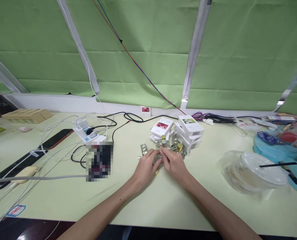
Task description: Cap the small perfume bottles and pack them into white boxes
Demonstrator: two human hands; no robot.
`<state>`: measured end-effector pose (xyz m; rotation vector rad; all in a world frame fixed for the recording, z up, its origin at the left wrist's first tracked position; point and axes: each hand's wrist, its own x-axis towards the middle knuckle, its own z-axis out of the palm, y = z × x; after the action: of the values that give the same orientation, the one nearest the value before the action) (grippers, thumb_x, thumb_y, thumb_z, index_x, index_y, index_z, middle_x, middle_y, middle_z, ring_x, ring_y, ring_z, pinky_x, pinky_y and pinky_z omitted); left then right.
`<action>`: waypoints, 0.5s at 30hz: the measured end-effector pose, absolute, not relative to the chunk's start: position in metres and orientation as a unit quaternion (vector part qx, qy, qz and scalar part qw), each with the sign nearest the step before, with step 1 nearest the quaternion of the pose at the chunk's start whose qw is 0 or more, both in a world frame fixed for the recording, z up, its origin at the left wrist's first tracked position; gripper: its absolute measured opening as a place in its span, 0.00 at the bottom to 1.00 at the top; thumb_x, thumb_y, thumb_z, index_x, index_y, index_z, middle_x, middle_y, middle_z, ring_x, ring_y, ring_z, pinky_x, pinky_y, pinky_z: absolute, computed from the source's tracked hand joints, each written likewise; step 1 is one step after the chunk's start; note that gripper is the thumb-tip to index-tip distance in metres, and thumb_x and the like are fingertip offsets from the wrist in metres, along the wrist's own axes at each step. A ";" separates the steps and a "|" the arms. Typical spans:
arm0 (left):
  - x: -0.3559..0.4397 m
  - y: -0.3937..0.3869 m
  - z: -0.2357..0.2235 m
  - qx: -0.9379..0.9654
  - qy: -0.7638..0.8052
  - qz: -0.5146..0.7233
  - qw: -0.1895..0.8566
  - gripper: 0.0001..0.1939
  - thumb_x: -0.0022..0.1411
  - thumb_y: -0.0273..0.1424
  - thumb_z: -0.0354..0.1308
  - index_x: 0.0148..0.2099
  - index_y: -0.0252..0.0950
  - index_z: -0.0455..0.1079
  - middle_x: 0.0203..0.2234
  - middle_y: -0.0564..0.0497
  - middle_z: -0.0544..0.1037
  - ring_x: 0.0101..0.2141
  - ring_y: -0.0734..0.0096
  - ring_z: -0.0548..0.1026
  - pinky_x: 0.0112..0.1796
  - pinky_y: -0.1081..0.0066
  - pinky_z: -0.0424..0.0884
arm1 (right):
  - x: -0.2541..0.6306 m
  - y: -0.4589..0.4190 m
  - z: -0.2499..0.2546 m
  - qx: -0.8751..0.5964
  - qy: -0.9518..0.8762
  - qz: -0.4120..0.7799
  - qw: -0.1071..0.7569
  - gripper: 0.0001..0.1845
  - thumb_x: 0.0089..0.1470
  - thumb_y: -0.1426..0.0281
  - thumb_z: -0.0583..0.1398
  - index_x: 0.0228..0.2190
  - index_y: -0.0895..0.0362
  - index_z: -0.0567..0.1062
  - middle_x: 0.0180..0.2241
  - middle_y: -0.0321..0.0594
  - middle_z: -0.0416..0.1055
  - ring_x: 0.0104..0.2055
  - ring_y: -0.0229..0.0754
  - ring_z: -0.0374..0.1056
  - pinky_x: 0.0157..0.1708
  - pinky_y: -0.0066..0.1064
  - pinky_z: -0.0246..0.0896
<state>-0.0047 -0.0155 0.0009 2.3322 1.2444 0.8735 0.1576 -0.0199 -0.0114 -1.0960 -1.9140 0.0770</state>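
My left hand (146, 165) and my right hand (173, 163) meet at the middle of the pale table (148, 203), fingers curled around a small glass perfume bottle (159, 156) with a gold cap. Right behind them stands a cluster of several small glass bottles (172, 144) with gold caps. One bottle (143, 148) lies on its side just left of the cluster. Behind the bottles are stacks of white perfume boxes (190, 127), and one with a red flower print (162, 127).
A white power strip (88, 133) with tangled cables lies to the left, near a dark phone (57, 138). A clear plastic food container (259, 168) in a bag sits at the right, next to blue bags (275, 146). Cardboard boxes (27, 115) rest far left.
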 end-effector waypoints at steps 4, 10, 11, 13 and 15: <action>-0.005 -0.015 0.000 0.825 0.437 0.312 0.179 0.08 0.70 0.28 0.53 0.49 0.37 0.69 0.39 0.49 0.75 0.32 0.68 0.74 0.33 0.69 0.69 | 0.157 -0.021 -0.008 -0.451 -0.764 0.054 0.458 0.12 0.69 0.71 0.50 0.33 0.54 0.69 0.27 0.38 0.74 0.26 0.39 0.72 0.28 0.27 0.61; -0.005 -0.015 0.001 0.825 0.441 0.307 0.178 0.07 0.70 0.28 0.53 0.48 0.37 0.69 0.40 0.48 0.75 0.31 0.68 0.74 0.32 0.70 0.68 | 0.157 -0.021 -0.006 -0.445 -0.764 0.054 0.464 0.13 0.69 0.71 0.50 0.31 0.54 0.67 0.25 0.36 0.71 0.24 0.38 0.69 0.27 0.26 0.60; -0.005 -0.015 0.002 0.825 0.442 0.306 0.178 0.07 0.70 0.28 0.53 0.48 0.37 0.70 0.40 0.48 0.75 0.31 0.68 0.73 0.32 0.70 0.68 | 0.157 -0.021 -0.006 -0.445 -0.767 0.052 0.460 0.13 0.69 0.72 0.50 0.32 0.54 0.68 0.25 0.37 0.72 0.24 0.38 0.69 0.27 0.26 0.60; -0.004 -0.016 0.003 0.824 0.444 0.303 0.178 0.07 0.70 0.28 0.53 0.48 0.37 0.70 0.39 0.48 0.75 0.31 0.68 0.73 0.32 0.70 0.68 | 0.157 -0.021 -0.007 -0.445 -0.771 0.050 0.453 0.12 0.69 0.73 0.50 0.34 0.54 0.69 0.26 0.37 0.72 0.25 0.39 0.70 0.28 0.26 0.59; -0.004 -0.017 0.003 0.824 0.447 0.300 0.177 0.07 0.70 0.28 0.53 0.48 0.36 0.70 0.39 0.48 0.75 0.31 0.68 0.73 0.33 0.69 0.69 | 0.157 -0.021 -0.008 -0.446 -0.771 0.054 0.453 0.11 0.68 0.73 0.50 0.35 0.55 0.69 0.27 0.38 0.73 0.26 0.39 0.70 0.28 0.27 0.59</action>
<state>-0.0039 -0.0166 0.0034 2.3315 1.2644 0.8498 0.1575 -0.0210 -0.0078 -1.1003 -1.9030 0.1325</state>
